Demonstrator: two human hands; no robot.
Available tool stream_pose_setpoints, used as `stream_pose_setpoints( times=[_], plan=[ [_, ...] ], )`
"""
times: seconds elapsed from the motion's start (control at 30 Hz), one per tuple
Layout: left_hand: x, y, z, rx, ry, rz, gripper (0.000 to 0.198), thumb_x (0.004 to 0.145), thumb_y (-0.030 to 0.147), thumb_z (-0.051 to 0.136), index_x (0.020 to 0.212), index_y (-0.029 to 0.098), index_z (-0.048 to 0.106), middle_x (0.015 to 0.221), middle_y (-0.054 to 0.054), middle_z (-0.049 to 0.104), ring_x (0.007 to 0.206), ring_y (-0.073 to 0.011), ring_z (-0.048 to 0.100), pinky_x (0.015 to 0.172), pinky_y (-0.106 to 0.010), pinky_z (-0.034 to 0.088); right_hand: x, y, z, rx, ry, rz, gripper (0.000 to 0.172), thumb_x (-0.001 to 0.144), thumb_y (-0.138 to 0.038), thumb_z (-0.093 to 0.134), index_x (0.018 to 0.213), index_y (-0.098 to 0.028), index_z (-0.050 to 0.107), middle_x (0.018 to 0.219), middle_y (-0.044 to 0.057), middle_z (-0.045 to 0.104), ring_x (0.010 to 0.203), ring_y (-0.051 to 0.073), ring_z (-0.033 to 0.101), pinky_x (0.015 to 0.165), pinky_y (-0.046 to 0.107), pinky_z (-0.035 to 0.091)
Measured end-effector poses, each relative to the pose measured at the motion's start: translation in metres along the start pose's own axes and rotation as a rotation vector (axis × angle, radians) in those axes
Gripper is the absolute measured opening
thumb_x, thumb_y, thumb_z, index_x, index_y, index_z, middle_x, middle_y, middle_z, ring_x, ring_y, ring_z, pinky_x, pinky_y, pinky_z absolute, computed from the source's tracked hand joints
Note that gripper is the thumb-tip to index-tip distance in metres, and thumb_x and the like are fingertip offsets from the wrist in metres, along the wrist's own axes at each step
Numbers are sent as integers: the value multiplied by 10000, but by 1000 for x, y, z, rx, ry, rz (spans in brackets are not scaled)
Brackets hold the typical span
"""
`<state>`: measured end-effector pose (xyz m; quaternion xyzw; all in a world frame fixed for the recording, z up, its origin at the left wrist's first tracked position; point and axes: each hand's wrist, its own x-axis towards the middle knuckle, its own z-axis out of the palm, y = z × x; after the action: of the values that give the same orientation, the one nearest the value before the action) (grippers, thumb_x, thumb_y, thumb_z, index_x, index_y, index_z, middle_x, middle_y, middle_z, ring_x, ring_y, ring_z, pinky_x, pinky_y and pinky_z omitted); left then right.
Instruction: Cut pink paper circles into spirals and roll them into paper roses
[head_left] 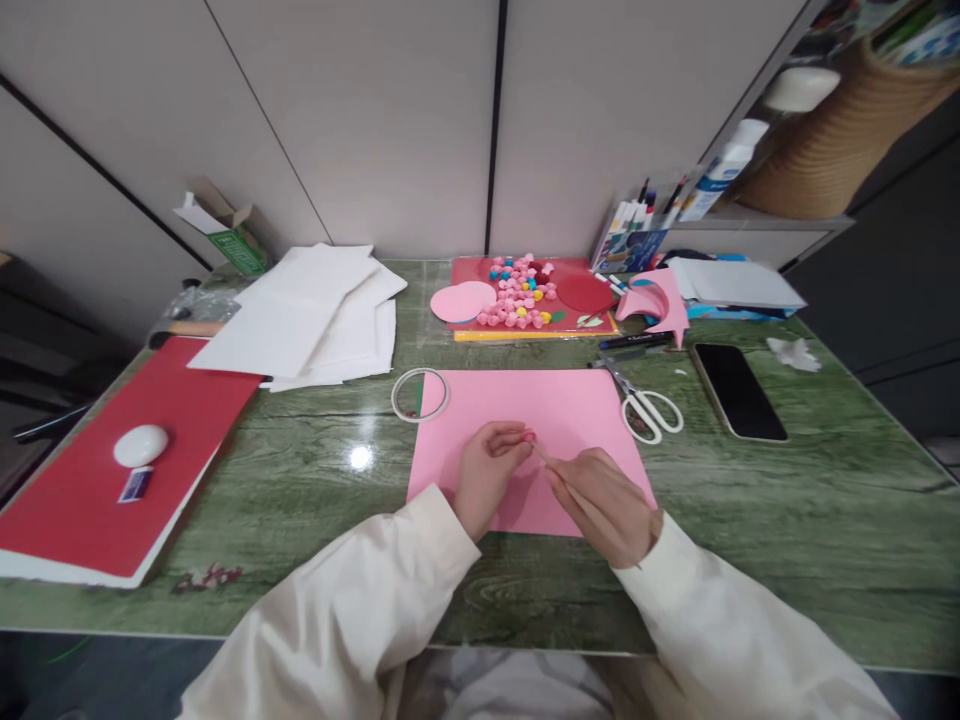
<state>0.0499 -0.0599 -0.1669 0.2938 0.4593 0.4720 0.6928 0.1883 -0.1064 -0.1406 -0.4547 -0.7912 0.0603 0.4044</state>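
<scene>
My left hand (489,468) is closed in a pinch on a small pink piece (529,436), perhaps rolled paper; its exact shape is too small to make out. My right hand (606,498) grips a thin pale stick (541,453), whose tip meets the pink piece. Both hands are over a pink paper sheet (465,400) on the table. A roll of white tape (394,402) lies across the sheet's upper left corner. White-handled scissors (645,412) rest by its right edge.
Behind the sheet, small pink, blue and yellow balls (517,290) lie on red paper beside a pink oval (461,302). White sheets (292,310) and red paper (97,480) with a glue bottle (141,446) are left. A phone (739,392) and pink scraps (660,300) are right.
</scene>
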Motion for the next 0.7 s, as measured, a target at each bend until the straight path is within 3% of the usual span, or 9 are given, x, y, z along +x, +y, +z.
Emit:
stream_pose_setpoints(
  times=[0.27,0.43,0.7],
  plan=[
    [-2,1,0,-32,-26,0,278,592,160,743,843,142,623,835,-62,675,814,-149,624,809,-304,461,-7,10,6,21,81,5,202,796,-96,588,962,-210,571,685,16,653,610,167,585,611,333,494],
    [-1,0,-2,-42,-50,26,265,610,210,742,846,147,639,868,-70,678,831,-156,619,797,-302,458,-7,10,3,43,67,5,268,781,-66,597,1014,-196,572,749,36,667,669,176,598,643,346,497],
    [-2,1,-3,-54,-40,-8,251,623,224,732,838,137,635,836,-70,684,778,-151,624,743,-290,471,-4,8,3,77,40,41,185,806,-104,569,963,-201,586,733,40,661,651,171,593,621,342,498]
  ],
)
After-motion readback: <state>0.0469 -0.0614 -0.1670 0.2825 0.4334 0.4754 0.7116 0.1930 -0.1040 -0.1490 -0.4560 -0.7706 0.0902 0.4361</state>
